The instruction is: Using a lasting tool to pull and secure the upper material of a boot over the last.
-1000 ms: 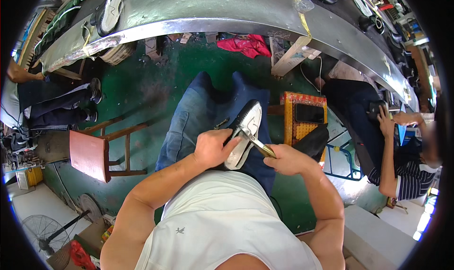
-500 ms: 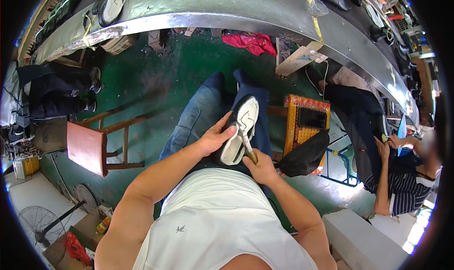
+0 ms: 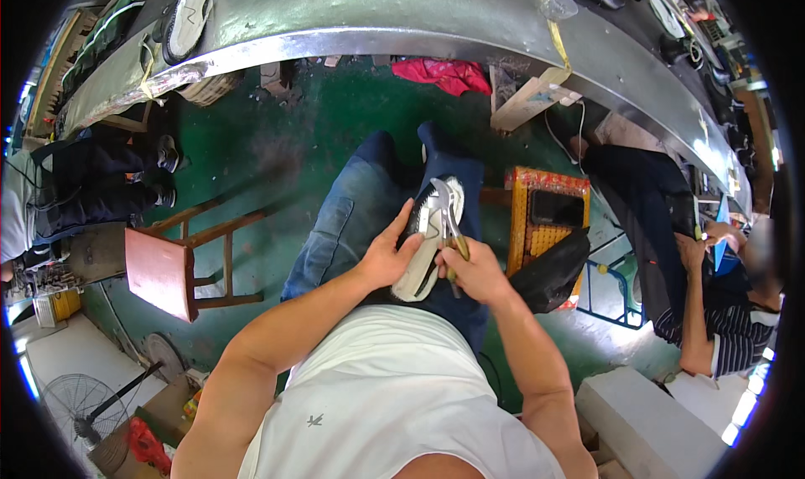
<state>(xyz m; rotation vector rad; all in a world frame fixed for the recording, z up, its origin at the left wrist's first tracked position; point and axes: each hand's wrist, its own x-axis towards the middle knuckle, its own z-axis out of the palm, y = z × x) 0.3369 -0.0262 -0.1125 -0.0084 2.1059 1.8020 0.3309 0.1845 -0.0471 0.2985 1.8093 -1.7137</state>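
Note:
Across my lap lies a shoe (image 3: 420,265), its underside up: a cream bottom with dark wavy lines and a gathered black edge. My left hand (image 3: 387,257) grips it along the left side, the thumb over the bottom and the fingers stretched along the black edge. In my right hand (image 3: 475,271) is a pair of pincers (image 3: 448,215), with metal jaws and yellowish handles. Its curved head rests over the far end of the shoe, near the edge. Whether the jaws bite on the material is too small to tell.
A metal-edged bench (image 3: 352,34) curves ahead, with shoes on it. At left stands a stool (image 3: 159,271); at right, a yellow woven seat (image 3: 537,242) carries a phone (image 3: 557,209) and a black bag (image 3: 553,269). A co-worker (image 3: 713,336) sits far right. A fan (image 3: 84,408) stands lower left.
The pincers have moved from the middle of the shoe to its far end, and their handles now show spread apart. The shoe has tilted slightly to the right, my left hand staying on its side.

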